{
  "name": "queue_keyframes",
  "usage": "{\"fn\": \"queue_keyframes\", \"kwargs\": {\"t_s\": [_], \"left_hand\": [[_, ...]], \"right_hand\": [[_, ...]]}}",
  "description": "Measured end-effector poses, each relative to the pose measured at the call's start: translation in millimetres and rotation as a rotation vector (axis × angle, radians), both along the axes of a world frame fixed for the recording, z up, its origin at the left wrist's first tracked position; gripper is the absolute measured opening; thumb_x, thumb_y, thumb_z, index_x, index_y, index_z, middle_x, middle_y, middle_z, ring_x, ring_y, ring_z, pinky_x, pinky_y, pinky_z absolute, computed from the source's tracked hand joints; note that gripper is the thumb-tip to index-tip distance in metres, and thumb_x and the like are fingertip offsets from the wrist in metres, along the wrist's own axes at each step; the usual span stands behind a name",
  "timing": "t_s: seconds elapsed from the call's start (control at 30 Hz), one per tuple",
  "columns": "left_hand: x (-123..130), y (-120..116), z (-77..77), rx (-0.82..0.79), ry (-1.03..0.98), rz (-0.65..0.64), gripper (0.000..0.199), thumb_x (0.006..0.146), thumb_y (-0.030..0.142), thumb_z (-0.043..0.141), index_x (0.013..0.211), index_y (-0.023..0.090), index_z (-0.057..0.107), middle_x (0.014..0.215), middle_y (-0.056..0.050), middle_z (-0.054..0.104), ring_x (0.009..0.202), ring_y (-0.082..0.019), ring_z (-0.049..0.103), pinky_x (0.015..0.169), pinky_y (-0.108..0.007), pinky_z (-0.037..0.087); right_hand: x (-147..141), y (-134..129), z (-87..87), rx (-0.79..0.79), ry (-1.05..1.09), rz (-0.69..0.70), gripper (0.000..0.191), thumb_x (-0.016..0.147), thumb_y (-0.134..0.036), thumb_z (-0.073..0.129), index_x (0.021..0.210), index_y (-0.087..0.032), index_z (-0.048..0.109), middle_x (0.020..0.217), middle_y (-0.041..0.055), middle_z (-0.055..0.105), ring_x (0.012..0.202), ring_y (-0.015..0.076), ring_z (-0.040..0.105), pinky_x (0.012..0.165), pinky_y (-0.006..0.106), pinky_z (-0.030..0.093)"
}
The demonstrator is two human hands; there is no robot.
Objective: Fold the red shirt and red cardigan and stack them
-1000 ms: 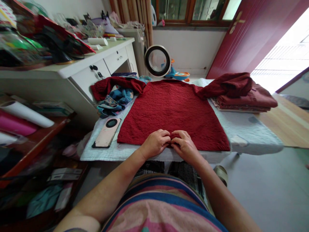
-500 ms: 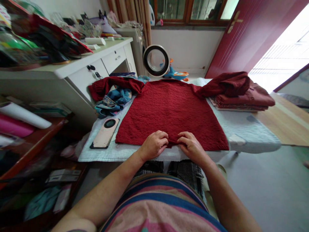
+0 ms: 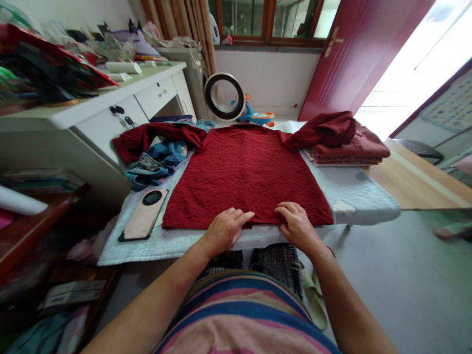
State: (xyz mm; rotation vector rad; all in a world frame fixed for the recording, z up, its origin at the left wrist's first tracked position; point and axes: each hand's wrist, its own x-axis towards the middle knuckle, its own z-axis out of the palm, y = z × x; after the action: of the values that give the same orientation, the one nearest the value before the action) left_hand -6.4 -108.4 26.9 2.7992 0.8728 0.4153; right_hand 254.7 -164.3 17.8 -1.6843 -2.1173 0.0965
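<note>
A dark red textured garment (image 3: 247,172) lies spread on the light blue padded cloth (image 3: 110,246), its sleeves stretched out to both sides. My left hand (image 3: 227,228) rests at its near hem, left of the middle, with the index finger pointing right and the other fingers bent. My right hand (image 3: 298,223) touches the same hem farther right, fingers bent over the fabric edge. Between the hands the hem lies flat. The left sleeve lies over crumpled blue patterned fabric (image 3: 158,160). On the right, the other sleeve lies bunched on a folded reddish stack (image 3: 368,147).
A phone (image 3: 144,215) lies face down by the garment's left edge. The white desk (image 3: 121,101) stands at the left, heaped with items. Behind are a round appliance door (image 3: 224,96) and a blue and orange toy (image 3: 258,116). A wooden surface (image 3: 416,172) adjoins on the right.
The view has shifted, so the scene sits farther left. My hands have moved slightly apart along the hem, and the left index finger now sticks out over it.
</note>
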Motion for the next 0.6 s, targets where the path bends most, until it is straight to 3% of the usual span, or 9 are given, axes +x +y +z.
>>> {"fn": "queue_keyframes", "kwargs": {"t_s": [0.2,0.33,0.47,0.6], "left_hand": [[2.3,3.6,-2.0,-0.021,0.01,-0.027,0.036,0.084,0.007,0.053,0.115,0.021,0.063,0.101,-0.006,0.06,0.092,-0.021,0.052,0.082,-0.035,0.047],[2.3,3.9,-6.4,-0.034,-0.034,-0.014,0.035,0.082,0.006,0.053,0.112,0.02,0.064,0.1,-0.006,0.06,0.092,-0.022,0.051,0.082,-0.035,0.047],[3.6,4.3,-9.4,-0.038,-0.058,-0.004,0.036,0.081,0.005,0.053,0.111,0.02,0.065,0.102,-0.006,0.061,0.093,-0.022,0.051,0.083,-0.035,0.047],[3.3,6.7,-13.1,-0.082,-0.097,-0.008,0.038,0.081,0.003,0.051,0.112,0.02,0.066,0.103,-0.006,0.062,0.093,-0.021,0.052,0.084,-0.034,0.047]], "right_hand": [[45.4,-21.5,0.1,0.12,-0.181,-0.317,0.052,0.07,-0.005,0.049,0.119,-0.019,0.063,0.134,0.0111,0.052,0.131,0.0304,0.038,0.111,0.048,0.028],[79.6,-35.4,3.7,0.203,-0.195,-0.496,0.04,0.073,-0.009,0.051,0.11,-0.018,0.065,0.131,0.0133,0.051,0.125,0.0334,0.042,0.105,0.051,0.035],[99.8,-40.0,5.0,0.224,-0.024,-0.508,0.028,0.077,-0.012,0.05,0.1,-0.02,0.063,0.109,0.0102,0.057,0.104,0.0258,0.055,0.092,0.039,0.047],[98.9,-38.3,-1.0,0.13,0.012,-0.451,0.033,0.078,-0.008,0.043,0.101,-0.022,0.063,0.11,0.0078,0.058,0.099,0.0213,0.057,0.085,0.032,0.048]]}}
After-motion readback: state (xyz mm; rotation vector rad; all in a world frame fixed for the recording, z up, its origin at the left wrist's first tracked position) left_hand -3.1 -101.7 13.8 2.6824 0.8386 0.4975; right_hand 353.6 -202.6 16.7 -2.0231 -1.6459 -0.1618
